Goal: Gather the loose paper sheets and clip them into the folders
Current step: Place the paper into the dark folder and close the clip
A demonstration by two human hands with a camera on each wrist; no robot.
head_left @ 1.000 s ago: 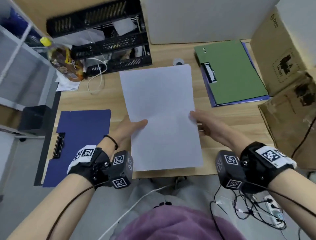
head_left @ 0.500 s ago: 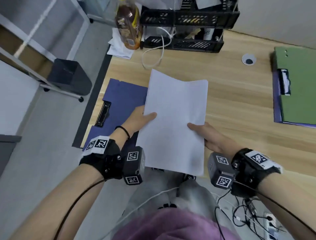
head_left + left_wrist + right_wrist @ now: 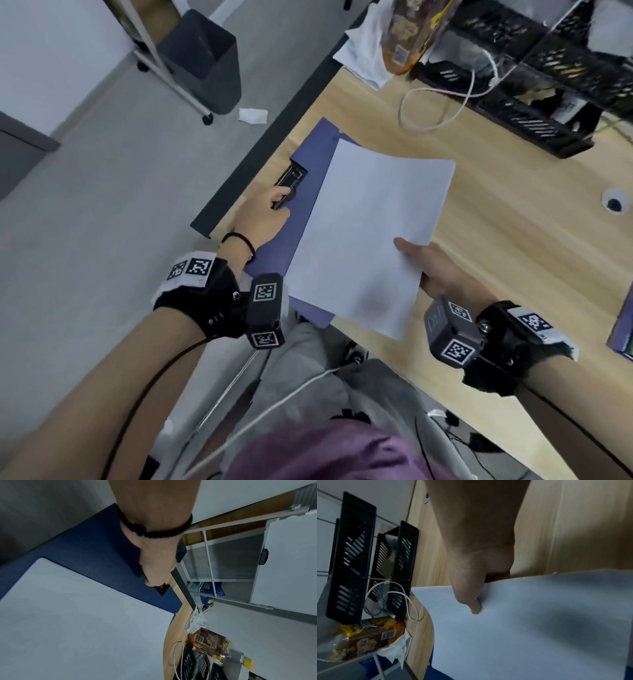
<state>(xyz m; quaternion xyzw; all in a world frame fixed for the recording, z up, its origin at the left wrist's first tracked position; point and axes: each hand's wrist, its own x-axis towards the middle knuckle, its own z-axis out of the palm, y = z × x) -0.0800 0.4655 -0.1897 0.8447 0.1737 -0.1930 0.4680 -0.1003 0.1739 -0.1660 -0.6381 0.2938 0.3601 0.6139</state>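
Desk (image 3: 496, 240): fingers (image 3: 406, 245) pinching sheets (image 3: 370, 233)

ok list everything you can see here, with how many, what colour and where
paper sheets: one stack, white, over the blue folder, pinched by the right hand
blue folder: one, on the desk's left edge
clip: one, black, on the blue folder, under the left fingers
desk: one, light wood
tray rack: one, black, far end of desk
bottle: one, brown label, beside the rack
cable: one, white, looped in front of the rack
bin: one, dark, on the floor
left hand: on the clip
right hand: holding the sheets' right edge
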